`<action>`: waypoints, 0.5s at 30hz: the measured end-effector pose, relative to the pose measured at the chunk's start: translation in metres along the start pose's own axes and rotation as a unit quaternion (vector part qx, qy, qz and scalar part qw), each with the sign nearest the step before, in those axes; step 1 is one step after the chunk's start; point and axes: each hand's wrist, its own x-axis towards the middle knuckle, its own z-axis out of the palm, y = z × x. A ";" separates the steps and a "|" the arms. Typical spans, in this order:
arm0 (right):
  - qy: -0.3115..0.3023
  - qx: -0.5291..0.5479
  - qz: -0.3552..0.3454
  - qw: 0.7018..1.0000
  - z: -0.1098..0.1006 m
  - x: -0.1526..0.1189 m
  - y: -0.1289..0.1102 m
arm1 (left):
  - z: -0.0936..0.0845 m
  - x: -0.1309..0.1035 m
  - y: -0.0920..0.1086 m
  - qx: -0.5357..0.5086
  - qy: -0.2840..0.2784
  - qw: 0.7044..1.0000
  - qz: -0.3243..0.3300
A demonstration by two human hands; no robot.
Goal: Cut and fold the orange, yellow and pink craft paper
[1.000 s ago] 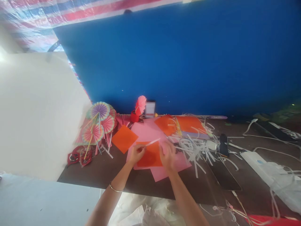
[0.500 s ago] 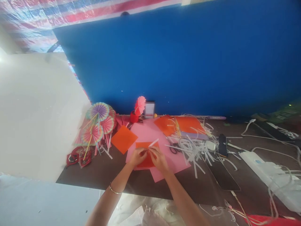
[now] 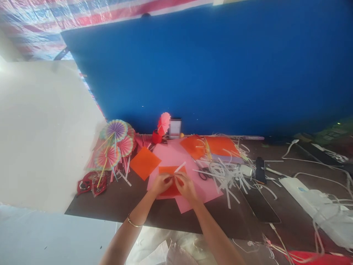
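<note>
Two hands, left (image 3: 160, 183) and right (image 3: 186, 185), meet with fingertips pinched together on a white strip (image 3: 180, 167), which slants up from them above the orange sheet (image 3: 172, 170).

From my end, I have the left hand (image 3: 160, 183) and the right hand (image 3: 186, 186) fingertip to fingertip, pinching the lower end of a white strip (image 3: 180, 167) that points to one o'clock. Under them I see an orange sheet (image 3: 166, 169) over pink paper (image 3: 204, 193). Taking the hands as my centre, an orange square (image 3: 145, 163) lies at ten o'clock, with pleated fans (image 3: 116, 130) farther out. A red cup (image 3: 157, 137) sits at eleven; dark-handled scissors (image 3: 203, 174) and tangled white strips (image 3: 228, 173) lie at three.
</note>
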 end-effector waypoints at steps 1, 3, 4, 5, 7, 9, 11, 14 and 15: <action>-0.002 -0.004 -0.001 1.000 0.000 0.000 -0.001 | 0.000 0.000 0.000 0.002 -0.002 1.000 0.000; -0.004 -0.010 0.001 1.000 -0.001 0.001 -0.002 | 0.000 0.000 0.000 0.003 -0.005 1.000 0.000; -0.003 -0.010 0.004 1.000 -0.002 0.002 -0.003 | 0.000 0.000 0.000 0.004 -0.005 1.000 -0.001; -0.001 -0.008 0.007 1.000 -0.002 0.002 -0.004 | 0.000 0.000 0.000 0.003 -0.006 1.000 -0.002; 0.003 0.001 0.012 1.000 -0.002 0.002 -0.004 | 0.000 0.000 0.000 0.001 -0.007 1.000 -0.004; 0.010 0.010 0.018 1.000 -0.001 0.002 -0.004 | 0.000 0.000 0.000 0.001 -0.007 1.000 -0.005; 0.016 0.021 0.023 0.999 0.000 0.002 -0.003 | -0.001 0.000 0.001 0.002 -0.006 1.000 -0.006; 0.019 0.041 0.025 0.999 0.001 0.001 -0.001 | -0.001 0.000 0.001 0.003 -0.005 1.000 -0.008; 0.018 0.047 0.026 0.998 0.001 0.001 -0.001 | -0.001 0.000 0.001 0.004 -0.004 1.000 -0.009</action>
